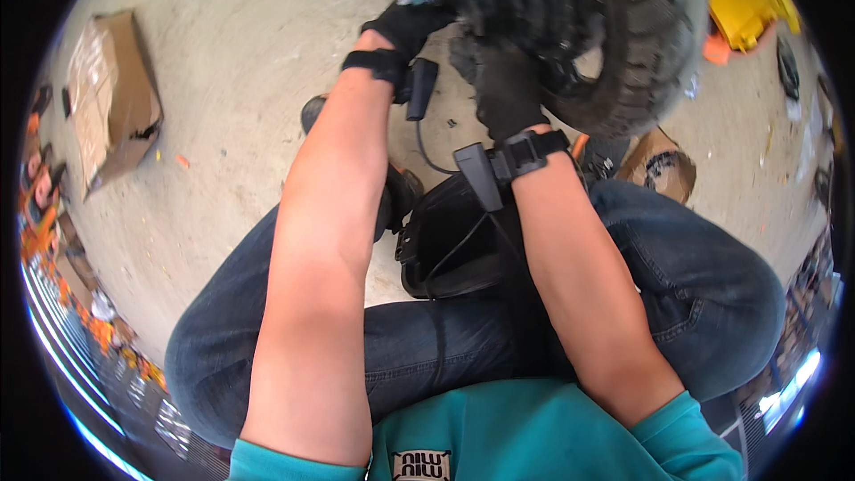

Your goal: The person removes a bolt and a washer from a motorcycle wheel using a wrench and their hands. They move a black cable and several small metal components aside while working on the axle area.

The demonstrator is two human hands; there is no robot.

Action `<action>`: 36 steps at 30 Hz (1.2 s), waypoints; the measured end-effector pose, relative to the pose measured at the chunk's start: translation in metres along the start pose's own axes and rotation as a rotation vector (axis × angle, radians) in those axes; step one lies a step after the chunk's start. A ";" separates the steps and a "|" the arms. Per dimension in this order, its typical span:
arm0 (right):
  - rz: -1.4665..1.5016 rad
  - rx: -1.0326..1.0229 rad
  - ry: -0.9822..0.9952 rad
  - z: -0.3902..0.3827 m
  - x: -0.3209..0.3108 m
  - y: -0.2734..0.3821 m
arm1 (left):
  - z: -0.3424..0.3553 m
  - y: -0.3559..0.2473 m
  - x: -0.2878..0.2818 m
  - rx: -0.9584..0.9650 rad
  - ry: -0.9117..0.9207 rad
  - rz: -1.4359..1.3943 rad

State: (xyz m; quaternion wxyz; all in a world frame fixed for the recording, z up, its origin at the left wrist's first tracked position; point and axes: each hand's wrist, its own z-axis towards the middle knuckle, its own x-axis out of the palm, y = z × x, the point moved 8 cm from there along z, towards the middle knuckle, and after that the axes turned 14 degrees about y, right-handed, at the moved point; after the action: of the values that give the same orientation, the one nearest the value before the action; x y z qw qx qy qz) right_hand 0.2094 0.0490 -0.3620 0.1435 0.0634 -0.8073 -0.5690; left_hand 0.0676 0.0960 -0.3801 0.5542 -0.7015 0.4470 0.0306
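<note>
Wheel (637, 31) stands just right of the right grip (509, 85); the left grip (407, 27) meets dark machinery (517, 0) beside it, likely for steadiness (fingers hidden, I can't tell whether either grip clasps anything). Well left of both grips, a cardboard box (111, 98) hides its contents.

Knobby tyre (638, 31) partly beyond upper edge

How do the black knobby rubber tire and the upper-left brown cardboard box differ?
The black knobby rubber tire is round; the brown cardboard box is angular. The tire's surface is treaded, the box's mostly flat. The tire is near the black-gloved right hand; the box lies apart.
</note>
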 end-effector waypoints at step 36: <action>0.011 0.321 -0.111 -0.006 0.009 0.006 | -0.019 -0.048 -0.015 0.128 -0.048 -0.294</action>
State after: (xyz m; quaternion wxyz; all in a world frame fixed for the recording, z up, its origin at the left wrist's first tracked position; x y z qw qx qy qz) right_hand 0.2028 0.0427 -0.3531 0.0899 0.0496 -0.8948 -0.4344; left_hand 0.0820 0.0887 -0.3290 0.6068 -0.7217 0.3271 -0.0623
